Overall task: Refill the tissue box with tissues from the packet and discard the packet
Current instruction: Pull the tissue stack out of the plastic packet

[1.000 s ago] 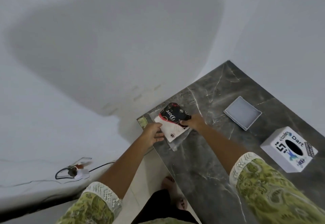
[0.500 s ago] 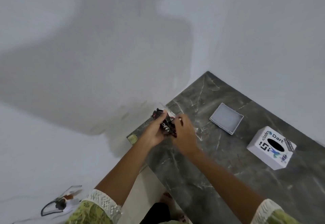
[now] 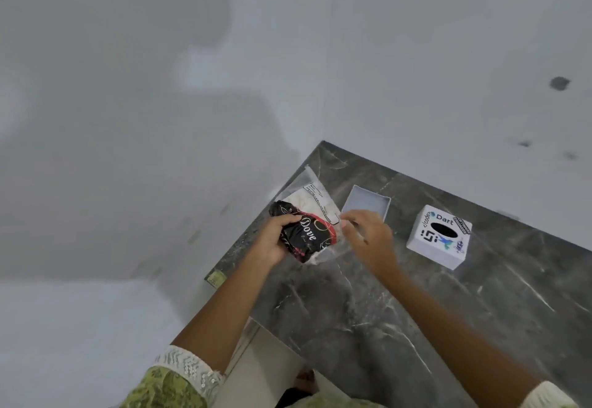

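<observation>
Head view: left hand (image 3: 275,241) closed around the black end of the tissue packet (image 3: 306,226), held above the dark marble tabletop (image 3: 400,318) near its 9 o'clock edge. Right hand (image 3: 368,238) at the packet's 3 o'clock, fingertips pinching its clear wrapper. Tissue box (image 3: 438,241) stands further toward 3 o'clock, apart. White lid (image 3: 365,204) lies beyond the right hand, about 12 o'clock.

The packet (image 3: 307,234) is glossy, crinkled clear plastic with a black printed band, the table (image 3: 400,311) polished dark veined marble, and the tissue box (image 3: 438,241) smooth matt white.
</observation>
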